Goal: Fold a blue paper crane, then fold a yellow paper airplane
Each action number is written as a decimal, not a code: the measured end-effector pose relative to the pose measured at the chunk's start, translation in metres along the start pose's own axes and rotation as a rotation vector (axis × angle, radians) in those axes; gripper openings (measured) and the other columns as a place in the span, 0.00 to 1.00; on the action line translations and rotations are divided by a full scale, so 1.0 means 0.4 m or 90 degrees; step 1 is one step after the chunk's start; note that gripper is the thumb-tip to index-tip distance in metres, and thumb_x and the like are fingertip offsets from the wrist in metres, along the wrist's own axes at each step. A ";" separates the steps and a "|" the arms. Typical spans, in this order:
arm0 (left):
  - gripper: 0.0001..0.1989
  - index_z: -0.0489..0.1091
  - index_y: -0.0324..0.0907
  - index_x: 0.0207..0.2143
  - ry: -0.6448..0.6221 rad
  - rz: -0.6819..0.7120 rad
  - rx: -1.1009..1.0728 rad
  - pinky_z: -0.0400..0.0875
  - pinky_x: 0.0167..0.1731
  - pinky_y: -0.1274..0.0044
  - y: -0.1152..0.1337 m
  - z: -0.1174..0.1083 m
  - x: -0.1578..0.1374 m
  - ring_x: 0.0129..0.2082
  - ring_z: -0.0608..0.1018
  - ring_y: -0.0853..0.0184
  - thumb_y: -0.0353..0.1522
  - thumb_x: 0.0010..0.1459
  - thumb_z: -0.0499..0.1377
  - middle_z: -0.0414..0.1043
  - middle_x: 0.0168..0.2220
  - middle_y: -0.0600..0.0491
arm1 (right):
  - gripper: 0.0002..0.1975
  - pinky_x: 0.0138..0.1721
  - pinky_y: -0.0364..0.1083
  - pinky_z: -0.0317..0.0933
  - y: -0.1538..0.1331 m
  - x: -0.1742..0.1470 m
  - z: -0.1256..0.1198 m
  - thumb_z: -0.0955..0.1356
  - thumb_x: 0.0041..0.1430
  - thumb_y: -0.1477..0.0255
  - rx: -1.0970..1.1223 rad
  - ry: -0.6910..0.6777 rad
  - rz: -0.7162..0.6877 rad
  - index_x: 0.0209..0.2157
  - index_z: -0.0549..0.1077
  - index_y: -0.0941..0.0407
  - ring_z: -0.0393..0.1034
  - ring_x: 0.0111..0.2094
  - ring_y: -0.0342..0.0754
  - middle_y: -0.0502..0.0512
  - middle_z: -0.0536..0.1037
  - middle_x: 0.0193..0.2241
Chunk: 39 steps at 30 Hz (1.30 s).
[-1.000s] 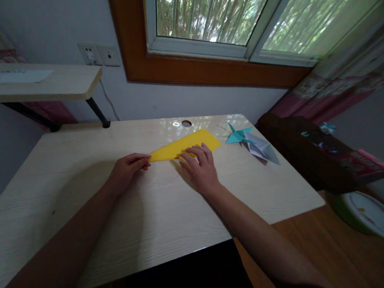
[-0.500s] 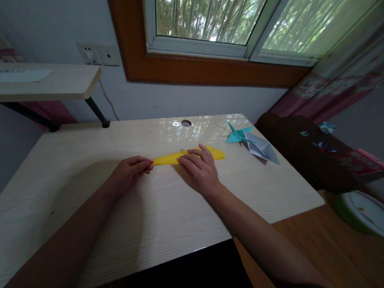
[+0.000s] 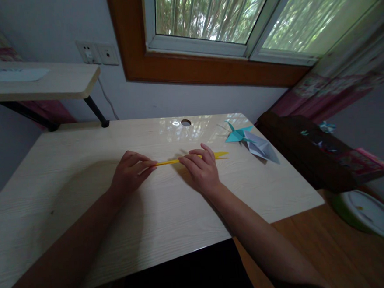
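Both my hands hold a folded yellow paper [image 3: 167, 162], which shows nearly edge-on as a thin strip above the desk. Its narrow left end is pinched between the thumb and fingers of my left hand [image 3: 130, 172]. Farther right, my right hand [image 3: 202, 167] grips the middle, with one or two fingers raised. Past that hand the right end splits into two points. To the right lie a teal folded paper figure [image 3: 237, 135] and a grey-white folded paper [image 3: 262, 146], touching or overlapping each other.
The pale wooden desk [image 3: 96, 238] has a round cable hole [image 3: 186, 123] near its back edge. A raised shelf [image 3: 66, 85] on black posts stands at the back left, bearing a paper sheet [image 3: 12, 76]. Right of the desk are a dark cabinet [image 3: 294, 150] and a round green-and-white tub [image 3: 374, 214].
The yellow paper has turned from showing its broad face to nearly edge-on. My left hand has rolled over and shifted slightly right with it; my right hand stays about where it was.
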<state>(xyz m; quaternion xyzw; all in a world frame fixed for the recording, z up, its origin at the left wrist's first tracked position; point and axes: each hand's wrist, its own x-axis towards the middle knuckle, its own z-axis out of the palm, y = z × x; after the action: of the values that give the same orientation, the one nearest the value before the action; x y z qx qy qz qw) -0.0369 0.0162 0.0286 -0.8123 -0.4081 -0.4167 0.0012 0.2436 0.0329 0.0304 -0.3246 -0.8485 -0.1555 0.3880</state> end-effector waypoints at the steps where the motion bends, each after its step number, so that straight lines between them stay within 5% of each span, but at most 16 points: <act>1: 0.07 0.79 0.50 0.44 -0.012 0.012 0.026 0.70 0.44 0.68 0.007 0.001 0.001 0.38 0.75 0.64 0.34 0.63 0.64 0.79 0.37 0.53 | 0.15 0.68 0.61 0.53 -0.002 0.000 -0.002 0.68 0.67 0.76 -0.002 -0.004 -0.006 0.51 0.75 0.46 0.71 0.50 0.51 0.47 0.82 0.43; 23: 0.09 0.77 0.43 0.41 -0.119 0.035 0.110 0.73 0.38 0.71 0.074 0.030 0.003 0.34 0.80 0.64 0.33 0.68 0.56 0.82 0.36 0.50 | 0.10 0.71 0.65 0.46 -0.034 0.017 -0.003 0.68 0.68 0.73 -0.018 -0.050 -0.042 0.48 0.75 0.47 0.66 0.53 0.52 0.49 0.78 0.39; 39: 0.08 0.78 0.45 0.39 -0.075 -0.012 0.125 0.72 0.38 0.71 0.041 0.006 -0.003 0.36 0.80 0.63 0.33 0.67 0.58 0.82 0.37 0.50 | 0.09 0.69 0.67 0.45 0.035 0.009 -0.014 0.70 0.65 0.75 -0.048 0.020 0.058 0.42 0.76 0.46 0.65 0.52 0.55 0.49 0.79 0.37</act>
<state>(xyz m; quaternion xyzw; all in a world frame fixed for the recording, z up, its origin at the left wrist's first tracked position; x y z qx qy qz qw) -0.0250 0.0053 0.0317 -0.8276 -0.4537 -0.3263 0.0529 0.2545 0.0421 0.0367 -0.3747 -0.8201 -0.1746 0.3956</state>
